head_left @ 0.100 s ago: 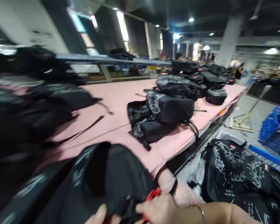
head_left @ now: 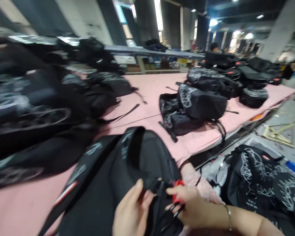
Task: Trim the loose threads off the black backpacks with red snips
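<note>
A black backpack (head_left: pixel 108 177) lies on the pink-covered table right before me. My left hand (head_left: pixel 132 206) pinches a black strap (head_left: pixel 148 183) at the side of this backpack between thumb and fingers. Close to its right, my right hand (head_left: pixel 186 203) is closed around a small red-handled tool (head_left: pixel 178 190) whose kind I cannot make out. Thin dark loops show below the red part, by the fingers. The two hands are a short gap apart, both over the backpack's right side.
More black backpacks with white scribble print (head_left: pixel 201 101) lie along the pink table (head_left: pixel 147 85). A blurred heap of bags (head_left: pixel 39 108) is at left. Below the table edge, printed backpacks (head_left: pixel 260 180) sit at right. A person (head_left: pixel 288 70) is far off at right.
My view has swung left and down, so things sit further right. My left hand has come further into view, at the strap. The right hand still holds the red-handled tool.
</note>
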{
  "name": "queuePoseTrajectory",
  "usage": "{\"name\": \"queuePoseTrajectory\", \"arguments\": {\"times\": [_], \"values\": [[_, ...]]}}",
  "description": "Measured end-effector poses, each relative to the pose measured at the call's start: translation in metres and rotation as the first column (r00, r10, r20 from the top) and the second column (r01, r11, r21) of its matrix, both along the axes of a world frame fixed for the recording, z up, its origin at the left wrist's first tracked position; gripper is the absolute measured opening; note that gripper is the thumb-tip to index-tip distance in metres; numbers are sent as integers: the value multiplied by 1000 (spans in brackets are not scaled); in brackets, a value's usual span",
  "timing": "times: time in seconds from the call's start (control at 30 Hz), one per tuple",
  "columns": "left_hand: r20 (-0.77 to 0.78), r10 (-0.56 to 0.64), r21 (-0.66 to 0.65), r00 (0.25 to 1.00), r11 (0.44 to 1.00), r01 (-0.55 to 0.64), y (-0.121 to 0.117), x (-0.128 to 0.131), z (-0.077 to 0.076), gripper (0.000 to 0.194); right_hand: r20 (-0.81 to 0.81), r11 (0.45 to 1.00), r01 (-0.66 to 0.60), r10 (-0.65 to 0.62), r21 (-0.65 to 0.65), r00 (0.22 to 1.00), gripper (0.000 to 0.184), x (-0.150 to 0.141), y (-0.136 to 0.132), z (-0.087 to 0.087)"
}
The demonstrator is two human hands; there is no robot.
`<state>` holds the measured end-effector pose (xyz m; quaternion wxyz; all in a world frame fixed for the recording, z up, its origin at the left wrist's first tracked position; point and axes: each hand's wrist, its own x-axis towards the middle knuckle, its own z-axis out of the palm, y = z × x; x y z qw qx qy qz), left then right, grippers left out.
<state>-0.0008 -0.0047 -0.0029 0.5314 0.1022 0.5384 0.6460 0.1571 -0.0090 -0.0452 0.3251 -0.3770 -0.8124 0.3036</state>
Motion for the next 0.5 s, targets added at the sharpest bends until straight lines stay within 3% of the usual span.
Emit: {"name": "queuePoseTrajectory", "arguments": {"times": [0.17,0.3,0.4,0.5], "values": [[171,54,-18,984,999,-51,-6,6,-8,18,-134,997,12,-23,-83,991,25,29,15,14],[232,54,7,971,998,-57,-8,11,-10,25,-122,992,25,-10,122,992,15,30,36,15],[243,54,11,968,998,-59,-8,12,-11,30,-98,955,-30,61,296,993,16,24,47,14],[249,28,28,968,999,-36,-8,13,-11,36,-75,928,-69,103,367,992,18,18,53,18]]}}
